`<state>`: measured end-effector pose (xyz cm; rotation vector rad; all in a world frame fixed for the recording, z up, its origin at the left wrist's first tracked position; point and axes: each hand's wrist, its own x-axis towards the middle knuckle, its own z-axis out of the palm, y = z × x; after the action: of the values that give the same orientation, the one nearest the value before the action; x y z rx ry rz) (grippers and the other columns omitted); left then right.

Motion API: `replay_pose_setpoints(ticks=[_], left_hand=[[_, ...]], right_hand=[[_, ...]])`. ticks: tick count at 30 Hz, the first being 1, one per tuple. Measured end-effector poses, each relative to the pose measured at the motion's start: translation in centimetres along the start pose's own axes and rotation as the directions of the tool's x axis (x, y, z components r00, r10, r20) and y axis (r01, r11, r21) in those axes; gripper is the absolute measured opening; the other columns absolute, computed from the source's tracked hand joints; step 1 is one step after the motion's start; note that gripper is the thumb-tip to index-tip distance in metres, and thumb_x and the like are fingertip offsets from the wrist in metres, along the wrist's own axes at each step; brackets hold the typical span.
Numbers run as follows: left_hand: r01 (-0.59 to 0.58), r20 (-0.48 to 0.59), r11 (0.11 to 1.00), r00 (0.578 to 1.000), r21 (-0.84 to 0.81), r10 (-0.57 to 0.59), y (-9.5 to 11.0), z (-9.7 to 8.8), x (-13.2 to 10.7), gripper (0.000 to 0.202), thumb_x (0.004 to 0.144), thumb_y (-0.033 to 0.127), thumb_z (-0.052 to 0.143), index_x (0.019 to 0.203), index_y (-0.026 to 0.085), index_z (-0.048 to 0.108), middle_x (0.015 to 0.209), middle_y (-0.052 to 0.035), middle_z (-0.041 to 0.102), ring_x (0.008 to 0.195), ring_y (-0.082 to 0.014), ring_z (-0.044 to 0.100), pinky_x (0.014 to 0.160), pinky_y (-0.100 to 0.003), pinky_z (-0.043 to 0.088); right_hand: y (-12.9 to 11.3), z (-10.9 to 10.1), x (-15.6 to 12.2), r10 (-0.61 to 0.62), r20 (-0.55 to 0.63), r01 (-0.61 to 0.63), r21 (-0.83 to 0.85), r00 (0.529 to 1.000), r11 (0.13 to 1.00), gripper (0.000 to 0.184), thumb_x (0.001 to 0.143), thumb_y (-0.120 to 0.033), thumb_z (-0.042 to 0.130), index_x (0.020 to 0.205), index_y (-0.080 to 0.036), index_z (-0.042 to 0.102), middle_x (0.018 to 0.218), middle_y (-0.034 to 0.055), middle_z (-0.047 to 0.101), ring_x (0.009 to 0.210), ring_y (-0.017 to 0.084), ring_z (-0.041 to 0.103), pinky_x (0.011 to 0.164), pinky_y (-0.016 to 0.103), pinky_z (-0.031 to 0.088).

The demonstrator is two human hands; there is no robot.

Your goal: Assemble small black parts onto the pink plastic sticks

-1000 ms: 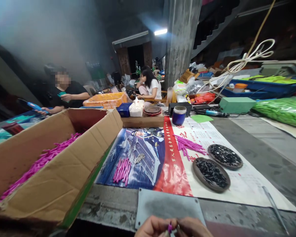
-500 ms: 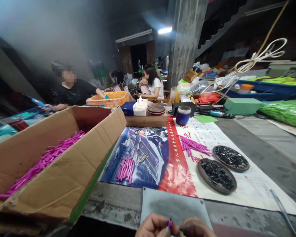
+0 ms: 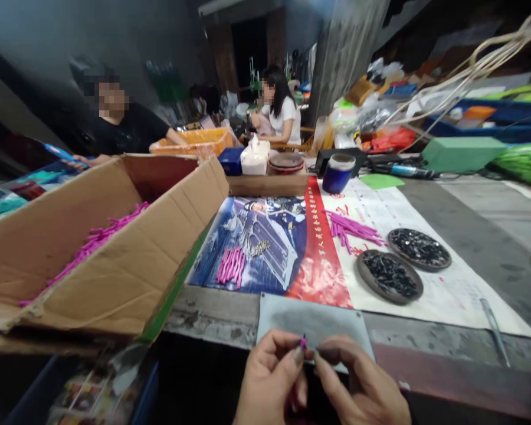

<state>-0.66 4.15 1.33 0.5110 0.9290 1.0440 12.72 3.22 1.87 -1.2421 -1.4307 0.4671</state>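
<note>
My left hand (image 3: 269, 378) pinches a small pink stick (image 3: 303, 343) between thumb and forefinger; a dark tip shows at its upper end. Close beside it, my right hand (image 3: 361, 378) has thumb and forefinger pressed together, and whatever they may hold is too small to make out. Both hands are over the front edge of a grey pad (image 3: 312, 316). Beyond it lie a neat row of pink sticks (image 3: 230, 267) and a looser bunch of pink sticks (image 3: 354, 227). Two round dishes, a nearer dish (image 3: 389, 276) and a farther dish (image 3: 419, 249), hold small black pieces.
A big cardboard box (image 3: 128, 254) with many pink sticks stands at the left. A blue jar (image 3: 338, 174), a tissue pack (image 3: 255, 156) and a green box (image 3: 464, 154) are farther back. A metal tool (image 3: 494, 332) lies at right. Two people sit across the table.
The view has tilted down, so more of both hands shows. My left hand keeps the pink stick pinched, with my right fingers still close to it.
</note>
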Motion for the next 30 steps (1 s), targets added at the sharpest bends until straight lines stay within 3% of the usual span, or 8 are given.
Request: replay_pose_setpoints(ticks=[3, 8, 17, 21, 25, 28, 30], left_hand=[[0.001, -0.034, 1.0, 0.999, -0.01, -0.001, 0.6, 0.9, -0.8, 0.039, 0.069, 0.043, 0.09, 0.083, 0.014, 0.069, 0.047, 0.0055, 0.057, 0.04, -0.0039, 0.044, 0.043, -0.013, 0.03], [0.011, -0.062, 1.0, 0.998, -0.019, -0.012, 0.9, 1.5, -1.3, 0.034, 0.072, 0.04, 0.089, 0.085, 0.014, 0.07, 0.05, 0.0056, 0.057, 0.044, -0.0036, 0.047, 0.046, -0.013, 0.034], [-0.007, -0.008, 1.0, 1.0, 0.002, 0.007, -0.1, 0.8, -1.2, 0.023, 0.078, 0.033, 0.084, 0.088, 0.016, 0.072, 0.062, 0.0046, 0.059, 0.049, -0.0038, 0.049, 0.051, -0.014, 0.039], [-0.031, 0.002, 0.999, 1.0, -0.008, 0.031, -0.3, 0.8, -1.2, 0.02, 0.081, 0.032, 0.082, 0.089, 0.017, 0.071, 0.066, 0.0046, 0.057, 0.05, -0.0034, 0.049, 0.051, -0.014, 0.04], [-0.121, 0.041, 0.993, 0.992, 0.017, 0.12, -0.9, 0.5, -1.1, 0.011, 0.087, 0.028, 0.077, 0.088, 0.018, 0.071, 0.086, 0.0014, 0.061, 0.051, -0.0008, 0.049, 0.049, -0.013, 0.04], [-0.195, 0.086, 0.981, 0.977, 0.013, 0.193, -1.4, 0.1, -1.4, 0.002, 0.092, 0.022, 0.07, 0.091, 0.021, 0.07, 0.09, 0.0013, 0.057, 0.054, -0.0011, 0.049, 0.051, -0.014, 0.04], [-0.249, 0.125, 0.968, 0.962, 0.023, 0.244, -1.6, 0.0, -1.8, 0.006, 0.094, 0.018, 0.066, 0.093, 0.022, 0.069, 0.089, 0.0017, 0.055, 0.057, -0.0023, 0.048, 0.055, -0.016, 0.041]], right_hand=[[-0.2, -0.4, 0.1, -0.072, -0.002, 0.071, -0.086, 0.997, 0.994, 0.007, 0.093, -0.024, 0.064, 0.086, -0.024, 0.065, 0.072, -0.0036, 0.071, 0.061, 0.01, 0.07, 0.06, 0.012, 0.055], [-0.4, -0.1, 0.0, -0.146, -0.013, 0.141, -0.2, 0.989, 0.97, 0.013, 0.097, -0.027, 0.06, 0.086, -0.022, 0.064, 0.072, -0.002, 0.071, 0.059, 0.01, 0.07, 0.061, 0.013, 0.057], [-0.3, -0.1, 0.0, -0.141, 0.013, 0.14, -0.259, 0.99, 0.956, 0.014, 0.1, -0.028, 0.056, 0.089, -0.022, 0.063, 0.074, -0.0001, 0.071, 0.064, 0.011, 0.07, 0.065, 0.016, 0.058], [-0.1, 0.1, -0.6, -0.111, 0.041, 0.117, -0.201, 0.993, 0.973, 0.008, 0.098, -0.024, 0.058, 0.093, -0.022, 0.063, 0.079, -0.0003, 0.071, 0.069, 0.011, 0.07, 0.068, 0.015, 0.058], [0.3, 0.3, -1.3, -0.08, 0.031, 0.083, -0.089, 0.996, 0.993, 0.007, 0.094, -0.016, 0.063, 0.097, -0.022, 0.065, 0.085, -0.0002, 0.072, 0.078, 0.011, 0.071, 0.076, 0.014, 0.057], [0.1, 0.1, -1.4, 0.037, 0.058, -0.041, 0.074, 0.998, 0.996, 0.01, 0.092, -0.013, 0.066, 0.094, -0.023, 0.066, 0.086, -0.0008, 0.071, 0.077, 0.01, 0.07, 0.072, 0.012, 0.057], [-0.4, -0.2, -1.0, 0.142, 0.106, -0.162, 0.21, 0.984, 0.964, 0.011, 0.089, -0.013, 0.068, 0.087, -0.023, 0.066, 0.083, -0.0013, 0.07, 0.074, 0.01, 0.069, 0.067, 0.012, 0.057]])
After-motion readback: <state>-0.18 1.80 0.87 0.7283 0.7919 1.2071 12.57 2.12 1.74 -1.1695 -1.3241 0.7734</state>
